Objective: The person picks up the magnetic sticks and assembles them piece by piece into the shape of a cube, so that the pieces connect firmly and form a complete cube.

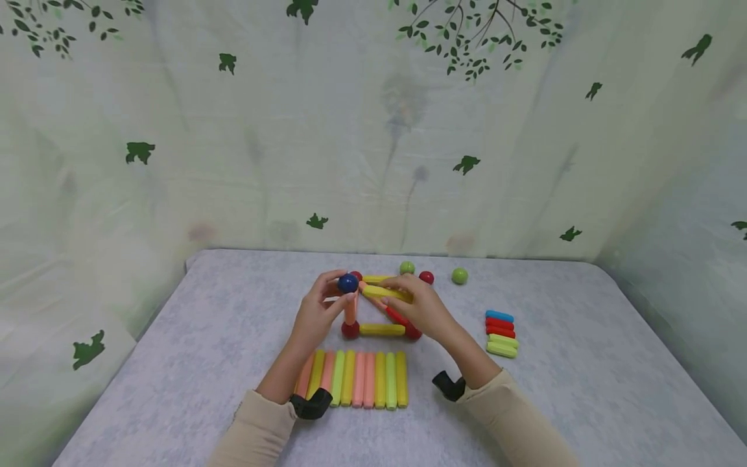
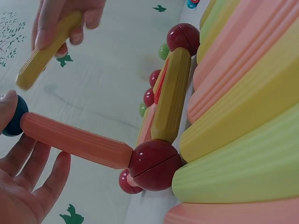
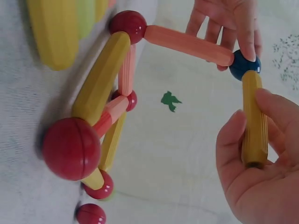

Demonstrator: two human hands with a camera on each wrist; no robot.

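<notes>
With thumb and fingers, my left hand (image 1: 315,314) grips a blue ball (image 1: 348,283) at the top of an upright salmon rod (image 2: 77,140). The foot of that rod meets a red ball (image 2: 155,165) at the near left corner of a flat frame on the table. My right hand (image 1: 428,305) pinches a yellow rod (image 3: 254,121) between thumb and fingers, one end close to the blue ball. A yellow rod (image 1: 382,330) forms the frame's near side, between two red balls. Salmon, red and yellow rods join its other parts, partly hidden by my hands.
A row of salmon, yellow and green rods (image 1: 364,379) lies in front of the frame. Short blue, red and green rods (image 1: 500,333) lie to the right. Behind are a loose red ball (image 1: 426,277) and a green ball (image 1: 460,275). A leaf-patterned cloth (image 1: 373,162) hangs behind the table.
</notes>
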